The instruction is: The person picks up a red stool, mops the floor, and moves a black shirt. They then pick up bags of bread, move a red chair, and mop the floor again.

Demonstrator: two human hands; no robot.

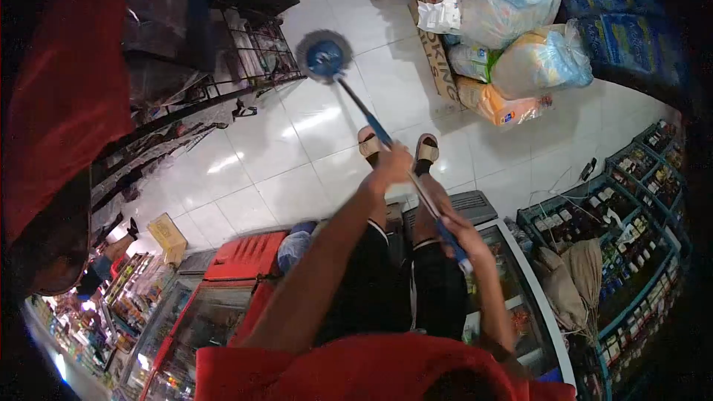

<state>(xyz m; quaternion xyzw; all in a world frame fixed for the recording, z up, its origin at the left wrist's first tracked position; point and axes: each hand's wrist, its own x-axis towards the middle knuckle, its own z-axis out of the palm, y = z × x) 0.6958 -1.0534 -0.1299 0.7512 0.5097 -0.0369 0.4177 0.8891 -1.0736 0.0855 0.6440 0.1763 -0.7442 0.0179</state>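
A mop with a round blue head and grey fringe [324,58] rests on the white tiled floor. Its blue and silver handle [364,111] slants back toward my body. My left hand [394,163] is wrapped around the middle of the handle, above my sandalled feet [427,150]. Lower in the view, my right hand [459,232] grips the handle close to its end [466,265]. The undersides of both grips are hidden.
Bagged goods [512,30] and a cardboard box [437,59] stand at upper right. A wire rack [256,48] is near the mop head. Crates of bottles [631,200] line the right side. Behind me are a glass-topped freezer [531,289] and a red-framed freezer [245,256].
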